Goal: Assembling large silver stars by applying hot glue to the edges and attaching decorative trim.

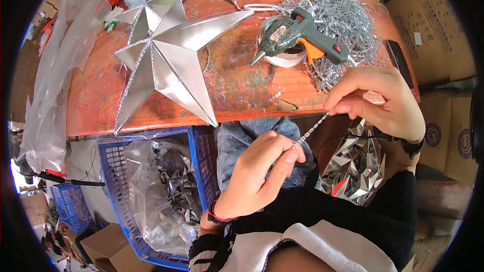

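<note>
A short length of silver twisted cord [313, 130] is stretched between my two hands, just off the table's front edge. My left hand [267, 168] pinches its lower end between thumb and forefinger. The upper end sits in the fingertips of my right hand [375, 98]. To the left on the table lies a large silver foil star [176, 68], with sparkling silver trim along several of its ridges. A dark green glue gun [302, 35] with an orange trigger rests on a roll of tape [285, 59], its nozzle toward the star.
Tangled silver cord [348, 15] heaps behind the glue gun on the red-brown wooden table [242, 90]. A phone [398, 60] lies at the right edge. Below stand a blue crate [194, 161] with foil pieces and more silver stars [353, 166]. Cardboard boxes [428, 30] rise on the right.
</note>
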Available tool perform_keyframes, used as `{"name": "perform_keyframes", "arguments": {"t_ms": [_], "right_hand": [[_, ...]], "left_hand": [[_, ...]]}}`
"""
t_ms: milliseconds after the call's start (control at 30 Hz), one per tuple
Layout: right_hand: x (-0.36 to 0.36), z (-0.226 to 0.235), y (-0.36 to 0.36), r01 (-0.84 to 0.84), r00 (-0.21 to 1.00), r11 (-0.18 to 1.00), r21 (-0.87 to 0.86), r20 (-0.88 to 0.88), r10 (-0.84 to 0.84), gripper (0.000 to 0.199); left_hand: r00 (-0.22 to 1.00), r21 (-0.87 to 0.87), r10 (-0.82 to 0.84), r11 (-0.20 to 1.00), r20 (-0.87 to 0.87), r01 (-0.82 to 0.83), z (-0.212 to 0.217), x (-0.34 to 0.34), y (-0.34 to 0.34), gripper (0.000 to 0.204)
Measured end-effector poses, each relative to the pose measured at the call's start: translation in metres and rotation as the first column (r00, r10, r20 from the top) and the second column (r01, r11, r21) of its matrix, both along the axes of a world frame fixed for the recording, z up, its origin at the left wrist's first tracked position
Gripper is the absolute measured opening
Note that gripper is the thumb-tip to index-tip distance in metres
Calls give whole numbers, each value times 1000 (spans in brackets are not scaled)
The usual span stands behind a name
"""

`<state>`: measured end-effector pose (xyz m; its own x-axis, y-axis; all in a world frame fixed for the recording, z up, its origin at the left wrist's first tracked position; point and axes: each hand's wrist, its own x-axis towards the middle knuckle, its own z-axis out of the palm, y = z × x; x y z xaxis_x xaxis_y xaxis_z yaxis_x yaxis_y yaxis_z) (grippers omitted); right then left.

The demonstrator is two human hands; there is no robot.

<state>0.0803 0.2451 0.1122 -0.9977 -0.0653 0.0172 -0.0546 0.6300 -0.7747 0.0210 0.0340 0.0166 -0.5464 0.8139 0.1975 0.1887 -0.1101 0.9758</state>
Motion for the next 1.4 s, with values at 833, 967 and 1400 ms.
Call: {"name": "perform_keyframes", "arguments": {"t_ms": [833, 967, 1400], "right_hand": [[-2, -36, -12, -82, 971, 996, -22, -228, 75, 14], [0, -38, -17, -22, 980, 996, -90, -197, 4, 15], [0, -38, -20, 36, 969, 998, -54, -241, -48, 13]], "left_hand": [[985, -9, -30, 1000, -169, 29, -10, -13, 22, 55], [992, -8, -27, 1000, 127, 28, -7, -5, 24, 30], [979, 67, 176, 983, -100, -170, -13, 1, 25, 11]]}}
